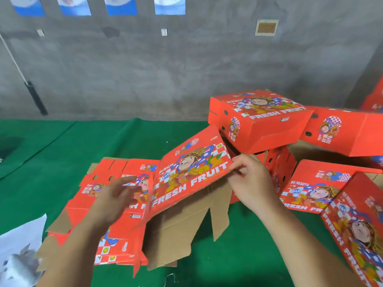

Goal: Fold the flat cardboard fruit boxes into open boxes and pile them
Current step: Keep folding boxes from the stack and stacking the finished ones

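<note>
A red "FRESH FRUIT" cardboard box is lifted and tilted in the middle, its brown inner flaps hanging down. My right hand pinches its right edge. My left hand, blurred, hovers with loose fingers beside the box's left edge, above a stack of flat red boxes on the green floor cover. Folded boxes are piled at the back right, the top one upside down.
More folded red boxes lie at the right and near right. A green cloth covers the floor up to a grey concrete wall. White printed paper lies at the lower left. A dark-handled pole leans on the wall.
</note>
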`<state>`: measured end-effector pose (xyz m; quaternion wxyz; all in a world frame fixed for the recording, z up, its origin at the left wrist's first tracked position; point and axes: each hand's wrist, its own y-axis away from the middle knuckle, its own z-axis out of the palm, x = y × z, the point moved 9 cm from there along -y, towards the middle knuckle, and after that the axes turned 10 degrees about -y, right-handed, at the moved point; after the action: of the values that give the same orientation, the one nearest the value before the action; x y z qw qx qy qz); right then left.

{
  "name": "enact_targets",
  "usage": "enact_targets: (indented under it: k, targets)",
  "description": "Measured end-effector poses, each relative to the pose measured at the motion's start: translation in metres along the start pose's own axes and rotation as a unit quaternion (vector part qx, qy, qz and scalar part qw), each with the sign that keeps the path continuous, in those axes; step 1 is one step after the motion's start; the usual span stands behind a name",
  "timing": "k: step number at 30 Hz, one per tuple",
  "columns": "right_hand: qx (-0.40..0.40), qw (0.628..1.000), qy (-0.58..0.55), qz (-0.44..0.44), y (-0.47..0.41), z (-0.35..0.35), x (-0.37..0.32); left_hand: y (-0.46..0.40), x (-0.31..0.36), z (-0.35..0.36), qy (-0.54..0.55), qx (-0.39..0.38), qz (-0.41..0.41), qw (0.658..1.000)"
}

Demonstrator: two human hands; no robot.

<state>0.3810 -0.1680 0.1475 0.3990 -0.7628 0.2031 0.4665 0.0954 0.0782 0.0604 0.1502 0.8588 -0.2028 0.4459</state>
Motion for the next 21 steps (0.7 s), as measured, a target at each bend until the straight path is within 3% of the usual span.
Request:
enact_targets:
  k: [2, 6, 8, 10, 12, 15, 17, 21]
  targets:
    - [0.026, 0.999, 0.034, -0.008, 0.001, -0.008, -0.001, 0.009, -0.001, 0.014, 0.028, -0.030, 0.001, 0.999]
    - [0.061, 0.997, 0.045, 0.023, 0.006, -0.015, 0.016, 0.042, -0.065, 0.057, 0.050, -0.121, -0.197, 0.972]
    - [0.079, 0.995, 0.042, 0.051, 0.010, -0.020, 0.029, 0.057, -0.081, 0.084, 0.080, -0.172, -0.235, 0.953]
    - [0.092, 0.993, 0.042, 0.066, 0.013, -0.026, 0.041, 0.060, -0.072, 0.102, 0.111, -0.197, -0.182, 0.957]
    - [0.066, 0.995, 0.038, 0.071, 0.016, -0.023, 0.050, 0.056, -0.064, 0.103, 0.148, -0.168, -0.143, 0.964]
    - [-0.006, 0.996, 0.030, 0.084, 0.022, -0.007, 0.058, 0.055, -0.056, 0.102, 0.209, -0.176, -0.123, 0.954]
    - [-0.021, 0.995, 0.021, 0.091, 0.025, -0.005, 0.059, 0.055, -0.050, 0.104, 0.184, -0.192, -0.114, 0.957]
    - [-0.041, 0.995, 0.049, 0.070, 0.019, -0.014, 0.046, 0.040, -0.034, 0.090, 0.191, -0.129, -0.120, 0.966]
